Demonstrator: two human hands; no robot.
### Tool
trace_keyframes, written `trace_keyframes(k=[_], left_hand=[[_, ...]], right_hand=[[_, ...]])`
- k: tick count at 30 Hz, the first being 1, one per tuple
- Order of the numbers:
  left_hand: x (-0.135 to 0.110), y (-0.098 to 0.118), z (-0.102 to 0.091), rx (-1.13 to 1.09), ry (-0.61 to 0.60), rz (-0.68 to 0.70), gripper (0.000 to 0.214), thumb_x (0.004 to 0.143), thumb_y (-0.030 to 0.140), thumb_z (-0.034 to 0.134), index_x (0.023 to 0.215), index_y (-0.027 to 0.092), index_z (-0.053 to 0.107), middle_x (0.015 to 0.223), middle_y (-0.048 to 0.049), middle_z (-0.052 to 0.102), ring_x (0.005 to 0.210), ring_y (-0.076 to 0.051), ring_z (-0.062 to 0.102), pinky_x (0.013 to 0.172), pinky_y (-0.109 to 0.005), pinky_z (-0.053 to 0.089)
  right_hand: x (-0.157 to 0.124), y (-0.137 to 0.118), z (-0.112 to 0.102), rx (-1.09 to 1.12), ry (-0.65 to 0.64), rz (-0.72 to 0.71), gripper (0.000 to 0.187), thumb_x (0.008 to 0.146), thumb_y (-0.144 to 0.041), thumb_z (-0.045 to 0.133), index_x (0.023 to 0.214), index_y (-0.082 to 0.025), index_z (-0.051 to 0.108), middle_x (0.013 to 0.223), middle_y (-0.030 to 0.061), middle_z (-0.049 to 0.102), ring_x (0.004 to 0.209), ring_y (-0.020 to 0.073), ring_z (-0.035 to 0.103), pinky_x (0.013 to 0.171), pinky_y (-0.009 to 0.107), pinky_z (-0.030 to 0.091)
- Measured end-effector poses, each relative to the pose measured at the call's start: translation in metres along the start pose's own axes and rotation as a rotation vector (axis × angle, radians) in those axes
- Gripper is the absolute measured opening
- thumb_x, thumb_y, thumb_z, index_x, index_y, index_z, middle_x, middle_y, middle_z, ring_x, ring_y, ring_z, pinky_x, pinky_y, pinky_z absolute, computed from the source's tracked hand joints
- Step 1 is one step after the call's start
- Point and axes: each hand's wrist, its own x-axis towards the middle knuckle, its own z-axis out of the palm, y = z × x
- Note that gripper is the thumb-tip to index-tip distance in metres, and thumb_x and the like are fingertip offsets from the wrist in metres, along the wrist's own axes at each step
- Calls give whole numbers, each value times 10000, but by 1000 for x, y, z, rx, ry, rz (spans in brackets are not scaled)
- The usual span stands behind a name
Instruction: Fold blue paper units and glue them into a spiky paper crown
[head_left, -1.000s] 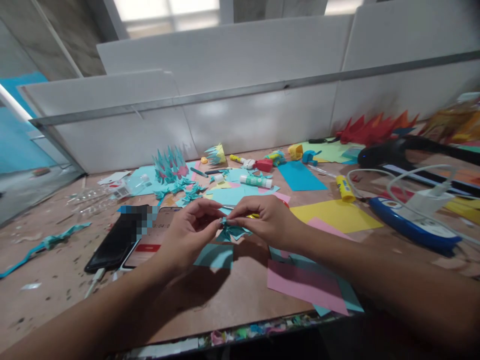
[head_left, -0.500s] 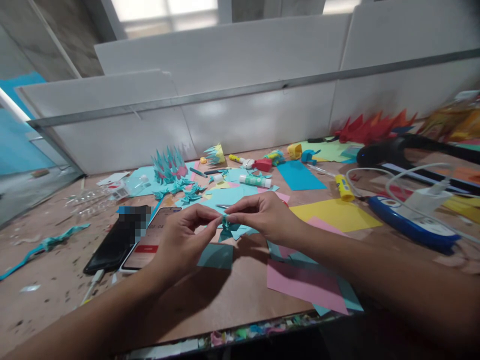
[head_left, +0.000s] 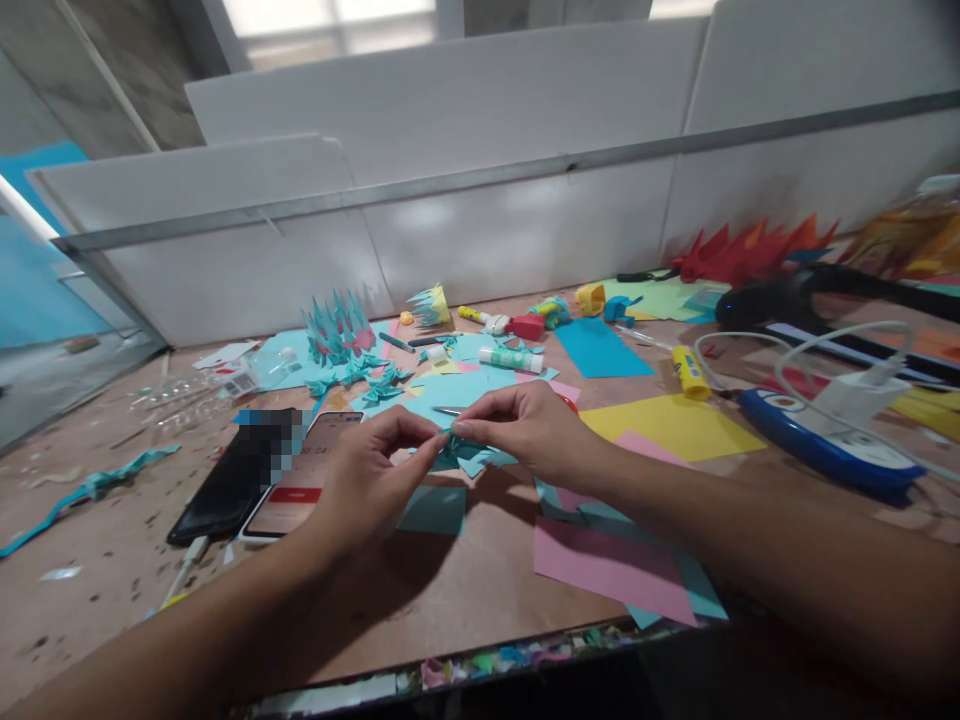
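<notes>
Seen over the person's forearms: a worn wooden surface [head_left: 450,590] strewn with paper scraps. The left hand [head_left: 360,480] and right hand [head_left: 532,430] meet at its middle, each grip pinched closed, thumb against fingertip, on a small folded teal paper piece [head_left: 459,455] held just above the surface. Pinching close to the crease with even pressure from both sides would likely keep the fold sharp and the thin paper untorn. A pink sheet [head_left: 607,565] lies by the right forearm, a phone [head_left: 300,475] beside the left hand. Beyond are a yellow sheet [head_left: 675,425], a glue stick [head_left: 511,360] and a spiky teal paper form [head_left: 337,328]. White partition panels [head_left: 450,150] close the back
</notes>
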Motion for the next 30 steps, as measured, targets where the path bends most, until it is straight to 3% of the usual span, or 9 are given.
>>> trace_keyframes(k=[6, 11, 16, 24, 30], left_hand=[[-1, 2, -1, -8, 1, 80, 71, 871, 232, 708, 815, 192, 694, 830, -22, 738, 770, -153, 681, 719, -268, 538], [-1, 1, 0, -17, -10, 49, 87, 881, 255, 701, 825, 191, 681, 835, -26, 728, 775, -160, 681, 724, -283, 534], [-3, -4, 1, -54, -34, 59, 84, 897, 245, 684, 830, 200, 659, 891, -24, 718, 838, -166, 678, 781, -302, 531], [-3, -2, 1, 23, -43, 53, 45, 896, 241, 679, 856, 224, 671, 849, 8, 711, 809, -149, 671, 756, -276, 520], [-2, -3, 1, 67, -61, 31, 26, 910, 252, 672, 915, 227, 673, 873, 11, 694, 821, -141, 653, 772, -271, 507]], right_hand=[[-2, -2, -2, -54, -14, -18, 250, 756, -403, 812, 858, -174, 809, 836, 76, 790, 791, 225, 721, 676, 308, 539], [-5, -4, -1, -130, -8, -130, 181, 794, -351, 770, 843, -180, 802, 830, 53, 789, 796, 212, 720, 679, 297, 526], [-7, -8, 2, -188, -13, -129, 156, 838, -305, 720, 834, -164, 786, 785, 43, 778, 744, 197, 706, 639, 287, 503], [-10, -12, -1, -617, -17, -356, 101, 903, -210, 685, 889, -193, 783, 895, 36, 776, 828, 181, 690, 731, 292, 480], [-6, -6, -2, -722, -88, -395, 111, 944, -201, 641, 928, -184, 749, 879, 39, 752, 802, 170, 669, 691, 270, 445]])
